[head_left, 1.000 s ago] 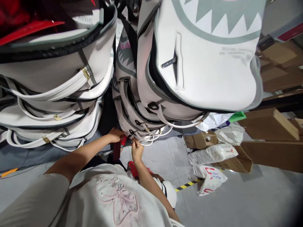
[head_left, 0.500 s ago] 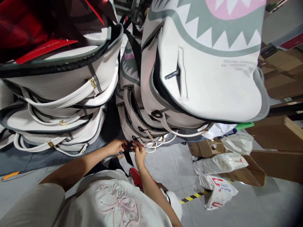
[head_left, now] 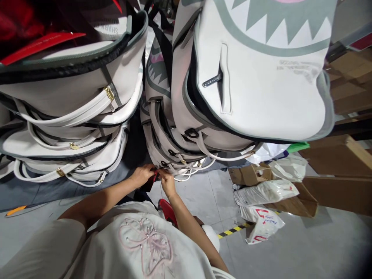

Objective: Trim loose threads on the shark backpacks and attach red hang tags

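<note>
My left hand and my right hand are close together at the front edge of the table. Both have their fingers closed on a small, flat black-and-red piece that looks like a strap or tag. Its exact kind is partly hidden by my fingers. Just beyond my hands rises a stack of white bags with grey shark-teeth prints, zippers and carrying handles. A white handle of a lower bag lies right by my right fingers.
Left of me is a second stack of white bags, with a red tag on top. Cardboard boxes and white plastic packages lie on the floor to the right, near yellow-black tape. The grey-covered table runs along the left.
The black-and-red piece has turned between my hands; more of its flat side shows below my left fingers. My hands have drawn slightly closer. The view has shifted a little.
</note>
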Action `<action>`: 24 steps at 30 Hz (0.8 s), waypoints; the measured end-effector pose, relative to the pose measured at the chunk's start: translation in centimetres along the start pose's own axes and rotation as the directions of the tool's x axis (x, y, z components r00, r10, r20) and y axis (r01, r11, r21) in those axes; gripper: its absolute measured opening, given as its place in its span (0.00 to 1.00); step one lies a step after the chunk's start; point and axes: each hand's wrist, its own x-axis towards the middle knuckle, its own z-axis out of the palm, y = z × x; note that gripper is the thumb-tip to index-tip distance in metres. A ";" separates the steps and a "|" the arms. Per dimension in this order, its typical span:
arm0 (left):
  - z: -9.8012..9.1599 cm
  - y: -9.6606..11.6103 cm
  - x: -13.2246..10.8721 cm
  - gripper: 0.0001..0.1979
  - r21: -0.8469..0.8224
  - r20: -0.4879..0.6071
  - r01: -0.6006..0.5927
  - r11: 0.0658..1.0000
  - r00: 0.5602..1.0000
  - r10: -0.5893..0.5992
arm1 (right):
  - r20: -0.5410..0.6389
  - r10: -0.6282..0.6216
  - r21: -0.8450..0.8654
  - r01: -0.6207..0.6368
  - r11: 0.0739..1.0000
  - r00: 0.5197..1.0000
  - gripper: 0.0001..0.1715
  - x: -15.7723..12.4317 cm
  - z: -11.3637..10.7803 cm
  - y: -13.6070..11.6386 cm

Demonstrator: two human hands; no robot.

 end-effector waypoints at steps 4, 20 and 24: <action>1.1 -0.1 0.4 0.09 -0.140 0.035 0.009 0.990 0.999 -0.004 | -0.008 0.066 0.046 -0.066 0.997 0.998 0.17 0.4 -0.1 -0.1; 0.7 -0.8 1.7 0.13 -0.175 0.125 0.095 0.980 0.989 -0.073 | 0.306 -0.025 -0.240 0.103 0.965 0.952 0.10 1.3 -2.7 -1.8; 0.5 -0.2 1.8 0.13 -0.104 0.156 0.084 0.991 0.985 -0.067 | 0.353 -0.051 -0.338 0.178 0.924 0.934 0.11 1.2 -2.5 -2.0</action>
